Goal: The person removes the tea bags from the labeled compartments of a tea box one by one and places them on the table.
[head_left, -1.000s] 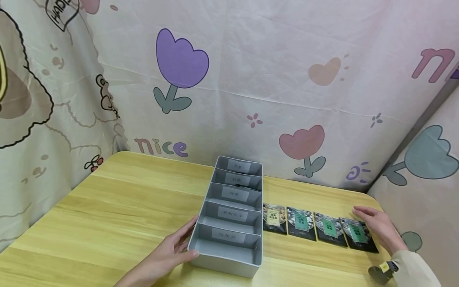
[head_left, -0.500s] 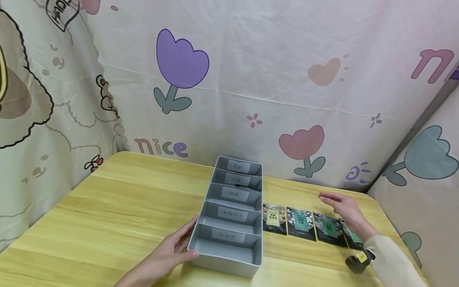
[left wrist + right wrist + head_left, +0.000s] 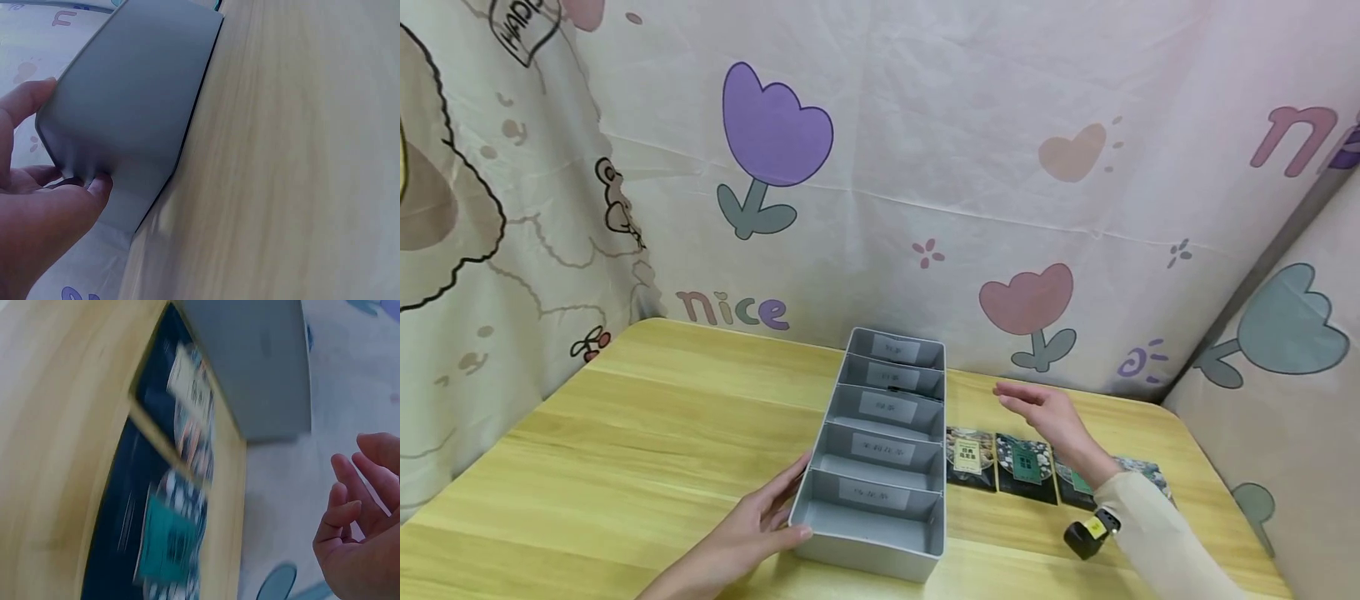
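Observation:
A long grey box (image 3: 867, 557) with several labelled compartments stands on the table. My left hand (image 3: 752, 527) grips its near left corner, thumb at the front rim and fingers along the side; the left wrist view shows the fingers against the grey wall. To the box's right lies a row of flat printed packets: one with a yellow label (image 3: 972, 457), one with a green label (image 3: 1027, 468), and two more partly hidden by my right arm. Above the row hovers my right hand (image 3: 1060, 427), fingers loosely bent and holding nothing. A thin dark edge (image 3: 917, 394) shows inside a rear compartment.
The wooden table (image 3: 662, 450) meets a printed cloth backdrop (image 3: 880, 208) at its far edge. Another cloth hangs at the right side (image 3: 1300, 433). A small black device with a yellow sticker (image 3: 1091, 532) is strapped at my right wrist.
My right hand has moved left across the packet row, from the far-right packet toward the box, with nothing in it. My left hand stays on the box corner.

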A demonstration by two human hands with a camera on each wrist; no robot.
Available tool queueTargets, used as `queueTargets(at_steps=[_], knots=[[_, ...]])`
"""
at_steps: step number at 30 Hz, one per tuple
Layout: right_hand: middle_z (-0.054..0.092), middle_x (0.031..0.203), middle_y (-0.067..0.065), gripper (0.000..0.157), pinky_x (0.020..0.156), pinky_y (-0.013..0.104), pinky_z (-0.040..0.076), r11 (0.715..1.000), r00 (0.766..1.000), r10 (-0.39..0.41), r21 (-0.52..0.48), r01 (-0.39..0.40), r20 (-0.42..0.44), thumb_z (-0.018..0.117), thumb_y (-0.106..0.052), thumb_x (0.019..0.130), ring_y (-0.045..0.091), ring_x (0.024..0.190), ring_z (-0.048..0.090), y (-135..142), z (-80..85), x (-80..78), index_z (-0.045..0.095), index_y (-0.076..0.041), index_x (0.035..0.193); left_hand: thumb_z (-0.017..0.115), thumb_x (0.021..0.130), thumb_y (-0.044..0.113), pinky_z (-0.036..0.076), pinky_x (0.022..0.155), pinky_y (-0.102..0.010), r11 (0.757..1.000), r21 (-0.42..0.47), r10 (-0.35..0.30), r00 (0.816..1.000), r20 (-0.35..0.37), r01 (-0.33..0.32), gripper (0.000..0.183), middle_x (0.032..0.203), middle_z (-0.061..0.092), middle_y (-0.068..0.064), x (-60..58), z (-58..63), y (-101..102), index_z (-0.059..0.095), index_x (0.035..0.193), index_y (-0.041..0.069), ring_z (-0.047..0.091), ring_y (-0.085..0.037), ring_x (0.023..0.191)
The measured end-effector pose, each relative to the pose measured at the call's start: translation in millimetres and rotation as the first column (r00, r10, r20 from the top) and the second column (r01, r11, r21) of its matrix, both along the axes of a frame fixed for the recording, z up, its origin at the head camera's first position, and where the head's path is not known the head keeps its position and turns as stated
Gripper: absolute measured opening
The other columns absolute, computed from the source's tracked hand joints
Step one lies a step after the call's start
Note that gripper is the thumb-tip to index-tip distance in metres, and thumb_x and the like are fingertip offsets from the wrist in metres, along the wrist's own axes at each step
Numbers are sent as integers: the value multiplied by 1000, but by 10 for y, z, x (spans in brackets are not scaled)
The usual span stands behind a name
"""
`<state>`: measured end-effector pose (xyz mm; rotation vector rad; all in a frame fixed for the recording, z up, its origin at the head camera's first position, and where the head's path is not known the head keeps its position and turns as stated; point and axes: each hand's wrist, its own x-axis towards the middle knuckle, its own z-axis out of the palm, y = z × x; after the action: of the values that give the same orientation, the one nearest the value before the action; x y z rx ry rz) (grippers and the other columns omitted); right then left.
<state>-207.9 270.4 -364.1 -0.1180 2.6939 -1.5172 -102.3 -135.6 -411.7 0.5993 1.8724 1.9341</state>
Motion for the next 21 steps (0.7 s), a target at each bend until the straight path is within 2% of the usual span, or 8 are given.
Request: queueTargets(at_steps=[2, 5, 7, 9, 12, 15, 17, 21], knots=[[62, 127, 14, 43, 100, 55, 42, 1000, 999, 30, 5, -30, -30, 63, -26, 95, 33, 119, 54, -97, 3, -19, 60, -1, 130, 59, 95, 7, 26, 102, -8, 1000, 4, -5, 1000, 3, 5, 80, 157, 2, -27, -1, 2, -3, 5, 154, 2, 13, -30, 142], [64, 124, 13, 37, 95, 48, 48, 994, 993, 89, 62, -85, -81, 65, -23, 94, 31, 114, 57, -219, 18, -32, 65, -2, 125, 59, 96, 7, 26, 102, -8, 1000, 5, -7, 1000, 2, 7, 80, 156, 2, -28, -1, 4, -4, 4, 154, 1, 8, -43, 141], [65, 121, 13, 34, 80, 39, 54, 986, 985, 127, 123, -112, -116, 66, -21, 93, 31, 105, 60, -287, 35, -44, 68, -3, 121, 59, 96, 7, 26, 102, -7, 1000, 4, -5, 1000, -1, 5, 80, 156, 2, -29, 0, 0, -10, 4, 154, 1, 8, -44, 140], [66, 119, 13, 32, 67, 31, 51, 975, 977, 161, 175, -136, -141, 67, -20, 92, 28, 97, 60, -343, 52, -58, 69, -3, 119, 59, 95, 7, 25, 102, -8, 1000, 1, -2, 1000, -5, 2, 81, 156, 2, -28, 1, 0, -14, 5, 154, 1, 7, -44, 140], [68, 115, 13, 30, 51, 27, 39, 963, 968, 195, 217, -159, -157, 69, -18, 90, 25, 86, 56, -431, 57, -98, 70, -4, 117, 60, 95, 7, 25, 102, -8, 1000, -4, 4, 1000, -6, -4, 81, 156, 2, -27, 3, 2, -21, 5, 155, 2, 7, -40, 141], [69, 111, 12, 30, 49, 26, 37, 951, 958, 230, 249, -184, -170, 70, -17, 89, 22, 79, 55, -515, 40, -130, 71, -5, 117, 60, 95, 7, 25, 103, -8, 1000, -8, 7, 1000, -11, -7, 80, 157, 3, -27, 2, -2, -26, 6, 155, 3, 11, -32, 141], [69, 108, 11, 29, 45, 25, 35, 946, 955, 246, 255, -199, -167, 70, -16, 89, 19, 69, 51, -563, 28, -144, 71, -6, 117, 59, 95, 7, 25, 103, -8, 1000, -9, 5, 1000, -15, -5, 80, 157, 3, -27, 2, -6, -24, 6, 155, 3, 14, -29, 140], [69, 101, 8, 28, 40, 23, 31, 932, 945, 278, 284, -223, -170, 69, -16, 90, 11, 48, 36, -633, 11, -156, 72, -7, 116, 59, 95, 7, 25, 103, -8, 1000, -7, 1, 1000, -25, -1, 80, 156, 4, -28, 1, -12, -13, 6, 154, 1, 14, -35, 140]])
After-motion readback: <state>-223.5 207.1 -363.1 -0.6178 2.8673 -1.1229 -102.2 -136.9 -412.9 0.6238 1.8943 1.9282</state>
